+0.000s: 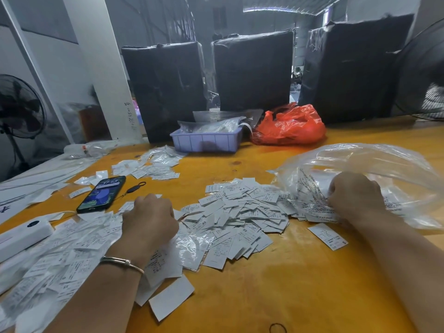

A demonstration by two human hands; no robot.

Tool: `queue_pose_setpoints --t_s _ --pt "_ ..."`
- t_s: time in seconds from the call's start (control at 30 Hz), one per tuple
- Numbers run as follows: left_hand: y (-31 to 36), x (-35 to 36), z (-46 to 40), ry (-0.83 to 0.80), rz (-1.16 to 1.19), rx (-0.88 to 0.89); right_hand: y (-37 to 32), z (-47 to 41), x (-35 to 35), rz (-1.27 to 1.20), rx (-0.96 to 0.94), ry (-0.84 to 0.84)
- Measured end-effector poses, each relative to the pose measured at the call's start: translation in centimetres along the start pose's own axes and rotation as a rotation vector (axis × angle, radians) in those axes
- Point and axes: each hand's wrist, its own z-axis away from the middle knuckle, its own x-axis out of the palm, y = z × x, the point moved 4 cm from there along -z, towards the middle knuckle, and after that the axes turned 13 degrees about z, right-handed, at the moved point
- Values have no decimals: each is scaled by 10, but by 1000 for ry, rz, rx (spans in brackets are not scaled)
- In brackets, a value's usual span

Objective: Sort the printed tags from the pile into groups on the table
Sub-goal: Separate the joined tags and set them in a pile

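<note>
A big heap of small white printed tags (240, 212) covers the middle of the yellow table (288, 284). My left hand (150, 218) lies knuckles-up on the heap's left side with its fingers curled under; whatever it holds is hidden. My right hand (355, 195) grips the printed edge of a large clear plastic bag (374, 171) at the heap's right. One single tag marked S (328, 236) lies apart, just below that hand. A second spread of tags and clear wrappers (72, 248) fills the left front, and a smaller group (149, 167) lies farther back.
A phone (102, 193) with a black strap lies left of the heap. A white box-shaped device (21, 236) sits at the left edge. Behind stand a lilac tray (206, 140) of bagged items, a red plastic bag (290, 126), black wrapped bales (254, 70) and two fans (19, 106).
</note>
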Motion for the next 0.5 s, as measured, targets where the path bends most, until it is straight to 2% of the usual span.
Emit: queue_pose_setpoints --t_s 0.17,0.33,0.43,0.5 --pt "23 10 8 26 304 243 4 -4 5 -20 13 74" --pt "35 13 14 -14 489 361 4 1 -2 -317 84 170" --pt "39 15 17 -45 544 399 -8 7 -10 -351 9 202" --pt "42 16 19 -70 601 443 -23 16 -17 -516 -92 172"
